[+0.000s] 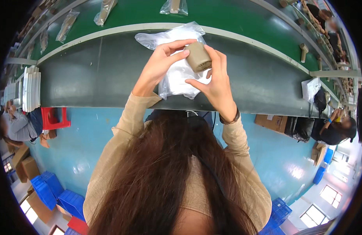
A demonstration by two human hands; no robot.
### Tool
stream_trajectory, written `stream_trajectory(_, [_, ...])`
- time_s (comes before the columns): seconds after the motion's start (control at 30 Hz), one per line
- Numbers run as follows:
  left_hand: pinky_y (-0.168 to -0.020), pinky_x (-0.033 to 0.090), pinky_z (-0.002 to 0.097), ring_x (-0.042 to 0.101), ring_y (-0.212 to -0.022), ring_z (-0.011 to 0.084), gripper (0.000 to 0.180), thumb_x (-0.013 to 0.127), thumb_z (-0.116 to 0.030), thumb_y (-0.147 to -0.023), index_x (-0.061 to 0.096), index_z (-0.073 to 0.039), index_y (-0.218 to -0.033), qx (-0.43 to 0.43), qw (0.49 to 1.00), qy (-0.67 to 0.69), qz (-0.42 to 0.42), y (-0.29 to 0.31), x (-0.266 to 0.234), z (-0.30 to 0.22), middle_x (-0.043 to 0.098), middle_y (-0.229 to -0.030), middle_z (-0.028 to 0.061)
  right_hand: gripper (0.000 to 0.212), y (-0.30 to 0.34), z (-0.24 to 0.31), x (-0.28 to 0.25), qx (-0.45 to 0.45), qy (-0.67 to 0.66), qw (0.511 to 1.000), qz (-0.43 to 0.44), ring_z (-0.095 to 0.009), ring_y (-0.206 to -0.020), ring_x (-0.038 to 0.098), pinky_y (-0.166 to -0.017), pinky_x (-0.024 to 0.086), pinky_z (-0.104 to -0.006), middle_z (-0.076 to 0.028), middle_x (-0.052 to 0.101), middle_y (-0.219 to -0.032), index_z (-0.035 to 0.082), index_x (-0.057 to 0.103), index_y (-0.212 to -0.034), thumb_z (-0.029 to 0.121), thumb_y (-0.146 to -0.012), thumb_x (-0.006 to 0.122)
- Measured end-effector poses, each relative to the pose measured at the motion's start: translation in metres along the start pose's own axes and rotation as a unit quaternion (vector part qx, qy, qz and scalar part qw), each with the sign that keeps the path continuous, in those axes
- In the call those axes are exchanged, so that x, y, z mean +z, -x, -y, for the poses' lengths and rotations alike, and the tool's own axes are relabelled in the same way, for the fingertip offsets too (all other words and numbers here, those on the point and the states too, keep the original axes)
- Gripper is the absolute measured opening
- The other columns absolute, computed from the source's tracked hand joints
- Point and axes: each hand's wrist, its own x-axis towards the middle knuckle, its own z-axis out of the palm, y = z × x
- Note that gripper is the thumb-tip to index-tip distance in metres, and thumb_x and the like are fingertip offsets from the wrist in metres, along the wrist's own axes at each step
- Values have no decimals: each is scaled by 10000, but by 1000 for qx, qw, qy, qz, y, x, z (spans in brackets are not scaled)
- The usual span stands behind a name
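Over the bench, both hands are raised around a khaki cylindrical device (198, 56) with a slotted vent on its lower end. My left hand (162, 62) grips its left side, thumb on the near face and fingers around the top. Against the right side rest the fingers of my right hand (218, 80), curved along it, while the right thumb stretches out below the vent. What lies behind the device is hidden. Beneath the hands, clear plastic bags and white wrapping (179, 80) are spread on the dark bench (118, 70).
Beyond the bench's pale rail, a green conveyor (136, 15) carries bagged khaki items (106, 11). White panels (31, 89) stand at the left end; a white bag (311, 89) sits at the right. A red stool (55, 118) and blue crates (73, 203) are on the floor. People work at both sides.
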Motion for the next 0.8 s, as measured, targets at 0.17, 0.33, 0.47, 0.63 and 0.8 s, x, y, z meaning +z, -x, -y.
stream_trajectory(0.17, [-973, 406, 292, 545, -1092, 144, 328, 595, -53, -897, 633, -10, -1220, 23, 998, -46, -32, -8, -8, 6, 626, -1233, 66, 683, 1, -32, 5, -54, -39, 997, -24, -184, -860, 596, -648, 487, -251, -152, 446, -1296, 82, 452, -1314, -141, -719, 704])
stream_trajectory(0.33, [-892, 456, 272, 577, -1030, 151, 332, 549, 33, -855, 667, -19, -1161, 65, 986, -136, -72, -6, -6, 9, 647, -1188, 72, 523, -2, -44, 1, -153, -101, 983, -26, -151, -819, 609, -672, 497, -253, -161, 470, -1176, 64, 496, -1146, -195, -726, 669])
stream_trajectory(0.47, [-812, 490, 266, 617, -974, 156, 369, 503, 81, -827, 687, -38, -1124, 127, 947, -265, -127, -5, 10, -3, 665, -1150, 78, 478, -3, -54, 3, -180, -99, 978, -41, -159, -818, 611, -698, 503, -264, -140, 471, -1135, 65, 499, -1100, -193, -734, 665])
stream_trajectory(0.63, [-756, 491, 268, 636, -936, 165, 362, 505, 73, -814, 698, -50, -1096, 159, 930, -302, -137, -7, 11, 1, 681, -1109, 85, 384, -4, -47, 7, -200, -62, 976, -66, -193, -809, 610, -732, 509, -299, -117, 500, -1000, 59, 517, -999, -187, -740, 657])
stream_trajectory(0.8, [-719, 490, 270, 643, -890, 169, 347, 515, 61, -801, 708, -56, -1065, 178, 935, -268, -150, -13, -2, 21, 696, -1068, 84, 364, -2, -60, 12, -169, 35, 985, -12, -289, -886, 592, -739, 489, -326, -135, 550, -1048, 58, 554, -990, -107, -715, 727])
